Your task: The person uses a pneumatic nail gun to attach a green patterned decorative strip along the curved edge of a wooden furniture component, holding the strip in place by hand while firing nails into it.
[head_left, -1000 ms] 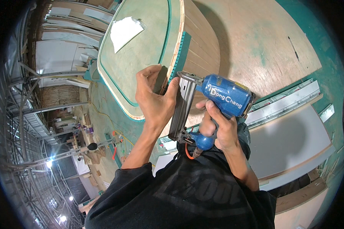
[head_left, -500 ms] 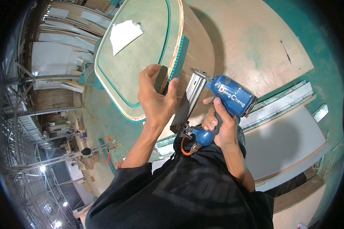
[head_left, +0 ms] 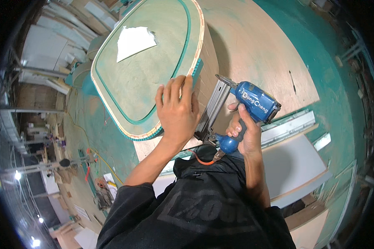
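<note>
My right hand (head_left: 247, 133) is wrapped round the grip of a blue pneumatic nail gun (head_left: 255, 101). Its nose points up and away, and a long grey magazine (head_left: 214, 108) slants down on its left. An orange air hose (head_left: 201, 160) joins the bottom of the grip. My left hand (head_left: 176, 112) lies with fingers stretched over the rim of a rounded wooden form (head_left: 141, 81). A green slotted edge strip (head_left: 198, 67) runs along that rim, just beyond my fingertips. What lies under the left palm and thumb is hidden.
A white torn sheet (head_left: 135, 42) lies on top of the form. The form stands on a large plywood panel (head_left: 253, 45). To the right are white metal channels (head_left: 289, 127) and a grey-white board (head_left: 293, 166). A yellow hose (head_left: 108, 164) crosses the floor at left.
My left hand has gone from gripping around a dark strip at the rim to lying palm down with fingers stretched over it. The nail gun stays in my right hand, slightly lower.
</note>
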A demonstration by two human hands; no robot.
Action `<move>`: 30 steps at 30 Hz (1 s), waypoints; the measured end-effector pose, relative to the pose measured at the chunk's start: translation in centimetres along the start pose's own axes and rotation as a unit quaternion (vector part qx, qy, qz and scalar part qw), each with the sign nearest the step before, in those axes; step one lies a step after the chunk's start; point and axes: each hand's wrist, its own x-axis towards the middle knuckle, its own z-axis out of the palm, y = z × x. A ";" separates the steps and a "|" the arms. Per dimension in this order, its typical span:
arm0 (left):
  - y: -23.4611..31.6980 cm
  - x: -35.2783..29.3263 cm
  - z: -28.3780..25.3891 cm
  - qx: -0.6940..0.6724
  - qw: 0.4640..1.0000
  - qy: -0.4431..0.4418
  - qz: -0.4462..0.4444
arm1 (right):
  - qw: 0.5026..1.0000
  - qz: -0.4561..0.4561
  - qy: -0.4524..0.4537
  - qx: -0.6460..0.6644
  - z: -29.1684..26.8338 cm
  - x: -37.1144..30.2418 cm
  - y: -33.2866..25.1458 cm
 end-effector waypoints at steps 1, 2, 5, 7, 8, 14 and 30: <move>0.4 0.3 0.5 0.013 1.000 0.009 0.002 | 1.000 0.010 -0.015 -0.003 -0.2 0.6 -0.6; 0.9 0.6 1.3 0.024 1.000 0.018 0.003 | 0.999 0.020 -0.030 -0.008 -0.6 1.3 -1.2; 1.4 0.8 3.3 0.098 0.994 0.035 0.012 | 0.995 0.051 -0.083 0.007 -1.4 3.0 -2.7; 1.0 1.4 4.4 0.157 0.985 0.069 0.022 | 0.992 0.057 -0.109 -0.037 -1.2 3.9 -3.4; 1.1 1.6 4.5 0.156 0.986 0.065 0.011 | 0.989 0.060 -0.117 -0.063 -1.3 4.2 -3.7; 2.0 2.1 5.2 0.176 0.978 0.106 -0.016 | 0.979 0.112 -0.167 -0.043 -1.8 6.1 -4.6; 2.9 2.8 4.7 0.210 0.975 0.070 -0.018 | 0.966 0.134 -0.196 -0.103 -2.2 8.2 -4.9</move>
